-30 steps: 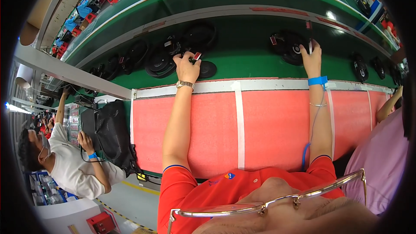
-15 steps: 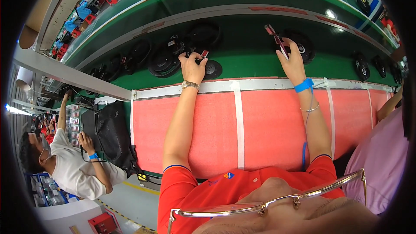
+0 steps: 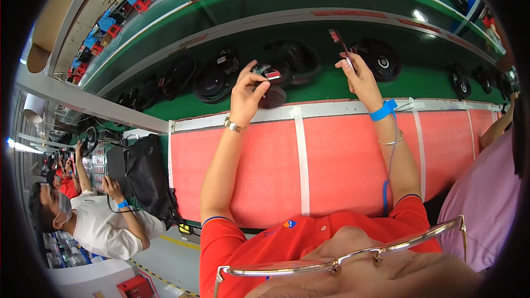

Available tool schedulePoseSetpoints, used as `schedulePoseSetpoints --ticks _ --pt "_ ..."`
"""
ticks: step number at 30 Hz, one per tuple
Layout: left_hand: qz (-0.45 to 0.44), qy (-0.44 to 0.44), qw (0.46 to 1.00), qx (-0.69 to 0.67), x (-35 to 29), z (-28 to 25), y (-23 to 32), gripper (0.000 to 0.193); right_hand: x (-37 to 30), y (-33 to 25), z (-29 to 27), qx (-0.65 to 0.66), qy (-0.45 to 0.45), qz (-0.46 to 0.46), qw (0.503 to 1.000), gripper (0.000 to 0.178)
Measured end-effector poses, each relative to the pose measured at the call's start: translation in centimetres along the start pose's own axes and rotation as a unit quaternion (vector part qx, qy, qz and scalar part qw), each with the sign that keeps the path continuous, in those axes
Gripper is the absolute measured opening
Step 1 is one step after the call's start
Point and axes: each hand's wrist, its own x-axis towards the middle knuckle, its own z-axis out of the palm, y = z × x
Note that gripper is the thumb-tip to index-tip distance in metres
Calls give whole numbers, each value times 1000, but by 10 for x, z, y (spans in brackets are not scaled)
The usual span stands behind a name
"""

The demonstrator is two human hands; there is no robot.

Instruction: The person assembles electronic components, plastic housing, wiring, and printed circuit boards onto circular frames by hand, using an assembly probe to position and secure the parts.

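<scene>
My left hand [image 3: 248,91] pinches a small black piece with a red-and-white label [image 3: 271,74] between thumb and fingers. Blurred black headphones [image 3: 301,62] lie right behind it, and I cannot tell whether they are joined to the piece. A dark round ear cup [image 3: 272,98] is just beneath the fingertips. Closed around a slim dark red tool [image 3: 342,44], my right hand [image 3: 361,77] holds it tilted up, its pinkish block-like end pointing away. Beside that hand, another black headphone cup [image 3: 382,62] with a pale round emblem rests on the green belt.
More black headphones [image 3: 212,80] line the green belt to the left, and others [image 3: 460,81] to the right. A pink-red padded ledge [image 3: 265,171] runs before me. At left are a black bag [image 3: 146,163] and a masked co-worker [image 3: 105,221]; a lilac sleeve [image 3: 480,193] is at right.
My left hand has turned and lifted slightly, with the labelled piece shifting right. The headphones by it have slid right and blur. My right hand has moved slightly left with the tool.
</scene>
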Motion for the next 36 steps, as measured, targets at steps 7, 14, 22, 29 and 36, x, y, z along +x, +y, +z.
schedulePoseSetpoints --ticks 7,14,22,29,36 --pt "0 -138 990 41 -91 18 41 11 -18 -32 6 36 -88 6 995 34" --pt "-76 -124 984 98 -150 31 40 17 -53 -61 24 -229 -390 -80 888 38" --pt "-97 -30 994 28 -163 44 15 51 -98 -67 30 -336 -293 -113 888 39" --pt "-175 -53 982 40 -164 42 15 57 -143 -69 33 -364 -253 -124 888 38" --pt "-3 -43 986 159 -163 44 12 43 -155 -63 43 -419 -149 -124 887 40"
